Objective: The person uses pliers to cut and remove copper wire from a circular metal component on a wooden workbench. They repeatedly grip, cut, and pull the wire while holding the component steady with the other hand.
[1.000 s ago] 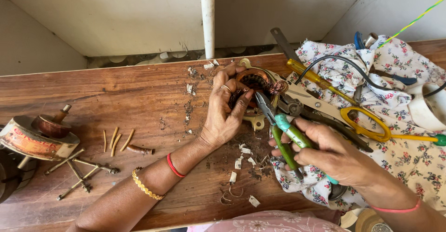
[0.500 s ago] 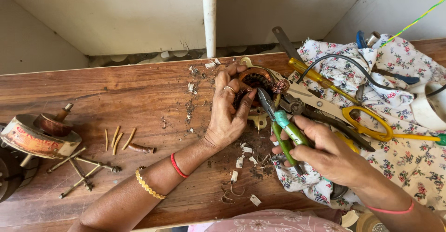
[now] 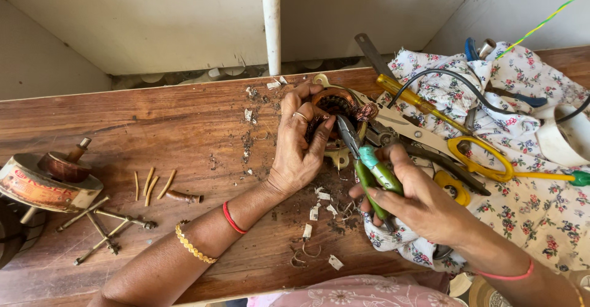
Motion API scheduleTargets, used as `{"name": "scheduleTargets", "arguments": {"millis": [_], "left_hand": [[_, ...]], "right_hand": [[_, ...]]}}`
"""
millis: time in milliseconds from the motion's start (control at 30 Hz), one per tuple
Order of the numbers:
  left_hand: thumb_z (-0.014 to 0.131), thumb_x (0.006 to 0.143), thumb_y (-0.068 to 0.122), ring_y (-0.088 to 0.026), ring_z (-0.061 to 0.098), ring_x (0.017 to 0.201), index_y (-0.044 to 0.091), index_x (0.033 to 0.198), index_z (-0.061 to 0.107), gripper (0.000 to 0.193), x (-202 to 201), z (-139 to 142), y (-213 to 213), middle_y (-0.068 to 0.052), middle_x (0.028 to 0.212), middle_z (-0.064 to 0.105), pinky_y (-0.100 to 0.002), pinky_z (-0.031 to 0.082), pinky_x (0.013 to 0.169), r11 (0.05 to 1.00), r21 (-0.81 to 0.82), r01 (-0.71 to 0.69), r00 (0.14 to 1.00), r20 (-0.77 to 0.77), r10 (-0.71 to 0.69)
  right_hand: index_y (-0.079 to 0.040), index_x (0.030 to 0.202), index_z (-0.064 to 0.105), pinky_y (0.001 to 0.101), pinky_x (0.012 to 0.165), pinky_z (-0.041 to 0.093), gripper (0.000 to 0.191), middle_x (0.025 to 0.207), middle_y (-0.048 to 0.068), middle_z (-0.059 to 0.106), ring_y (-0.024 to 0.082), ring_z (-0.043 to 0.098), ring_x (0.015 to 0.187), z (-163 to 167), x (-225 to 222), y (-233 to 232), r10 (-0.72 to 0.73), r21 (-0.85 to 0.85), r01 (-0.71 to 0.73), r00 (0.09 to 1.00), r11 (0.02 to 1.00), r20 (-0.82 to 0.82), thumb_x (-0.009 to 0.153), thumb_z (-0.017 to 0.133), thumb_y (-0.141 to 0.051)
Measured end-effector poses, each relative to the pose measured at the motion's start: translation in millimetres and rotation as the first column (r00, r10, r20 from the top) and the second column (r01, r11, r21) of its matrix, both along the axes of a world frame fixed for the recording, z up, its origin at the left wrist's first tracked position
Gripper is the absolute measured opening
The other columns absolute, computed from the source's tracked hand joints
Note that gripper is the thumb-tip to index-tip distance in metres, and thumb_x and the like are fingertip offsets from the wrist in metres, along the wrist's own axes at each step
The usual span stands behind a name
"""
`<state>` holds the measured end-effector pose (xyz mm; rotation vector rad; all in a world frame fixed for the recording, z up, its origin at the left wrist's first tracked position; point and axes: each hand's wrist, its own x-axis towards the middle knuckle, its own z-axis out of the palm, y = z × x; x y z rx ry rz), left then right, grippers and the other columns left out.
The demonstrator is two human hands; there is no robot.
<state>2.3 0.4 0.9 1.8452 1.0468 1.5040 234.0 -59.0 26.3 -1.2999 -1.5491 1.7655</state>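
copper-coloured windings fill the small round motor stator (image 3: 335, 104) that sits on the wooden bench (image 3: 153, 129), near its far edge and just left of the flowered cloth (image 3: 528, 178). your left hand (image 3: 298, 144) lies over the stator's near side, fingers curled and clamped on its rim, thumb pressed against the winding. your right hand (image 3: 418, 199) is closed tight round the green handles of a pair of pliers (image 3: 362, 159); the plier nose points up toward the stator and meets it just beside your left thumb, though you cannot tell from here whether the tips actually bite a wire.

scraps of white insulation and bits of bent wire (image 3: 319, 212) lie scattered on the wood between your two wrists. on the cloth to the right rest yellow-handled scissors (image 3: 485, 159), a yellow-handled screwdriver (image 3: 412, 101) and a black cable (image 3: 467, 86). far to the left stands a round tin (image 3: 43, 184), with a few long bolts (image 3: 104, 224) crossed beside it and short tan sleeves (image 3: 150, 184) lying near them. a white pipe (image 3: 270, 18) rises behind the bench.
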Motion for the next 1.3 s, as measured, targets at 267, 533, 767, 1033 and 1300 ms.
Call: {"name": "scheduleTargets", "arguments": {"millis": [267, 533, 767, 1033, 1300], "left_hand": [[0.063, 0.094, -0.007, -0.036, 0.047, 0.140, -0.005, 0.101, 0.060, 0.008, 3.1, -4.1, -1.9, -0.021, 0.142, 0.047, -0.044, 0.041, 0.119, 0.999, 0.026, -0.040, 0.999, 0.022, 0.040], [0.063, 0.095, -0.006, -0.037, 0.045, 0.142, -0.006, 0.100, 0.059, 0.007, 3.6, -5.0, -3.3, -0.022, 0.143, 0.045, -0.044, 0.041, 0.121, 0.999, 0.029, -0.028, 0.999, 0.024, 0.027], [0.063, 0.095, -0.007, -0.036, 0.046, 0.141, -0.005, 0.100, 0.059, 0.007, 2.7, -3.4, -4.5, -0.021, 0.141, 0.046, -0.044, 0.040, 0.121, 0.998, 0.043, -0.043, 0.999, 0.015, 0.043], [0.064, 0.094, -0.005, -0.036, 0.047, 0.140, -0.005, 0.099, 0.058, 0.008, 1.8, -2.6, -5.2, -0.022, 0.141, 0.044, -0.043, 0.043, 0.117, 0.999, 0.035, -0.041, 0.999, 0.022, 0.040], [0.064, 0.097, -0.004, -0.034, 0.052, 0.135, -0.005, 0.100, 0.059, 0.006, 3.6, -4.4, -1.8, -0.020, 0.138, 0.047, -0.041, 0.046, 0.115, 0.998, -0.005, -0.062, 0.998, 0.019, 0.062]], "right_hand": [[-0.001, 0.106, 0.061, 0.0299, 0.049, 0.053, 0.031, 0.072, 0.008, 0.059, 0.015, 0.059, 0.062, 4.3, 3.7, 26.8, 0.103, -0.192, -0.101, 0.995, 0.976, 0.000, 0.087, 0.073, -0.022], [0.000, 0.102, 0.064, 0.0313, 0.049, 0.055, 0.033, 0.073, 0.008, 0.070, 0.016, 0.065, 0.060, 10.0, 4.0, 34.6, 0.131, -0.265, -0.107, 0.989, 0.958, 0.073, 0.080, 0.077, -0.021], [0.000, 0.095, 0.062, 0.0302, 0.045, 0.051, 0.031, 0.065, 0.004, 0.057, 0.013, 0.057, 0.053, 13.4, 5.9, 39.5, 0.183, -0.223, -0.160, 0.979, 0.962, 0.085, 0.086, 0.075, -0.026], [-0.001, 0.089, 0.056, 0.0312, 0.042, 0.047, 0.031, 0.061, 0.004, 0.053, 0.014, 0.052, 0.048, 3.7, 9.5, 42.2, 0.141, -0.258, -0.094, 0.976, 0.962, 0.168, 0.087, 0.072, -0.028], [0.001, 0.099, 0.058, 0.0328, 0.048, 0.051, 0.027, 0.075, 0.011, 0.062, 0.018, 0.060, 0.057, 11.7, 19.1, 47.5, 0.149, -0.382, -0.195, 0.978, 0.903, -0.146, 0.090, 0.070, -0.021]]}}
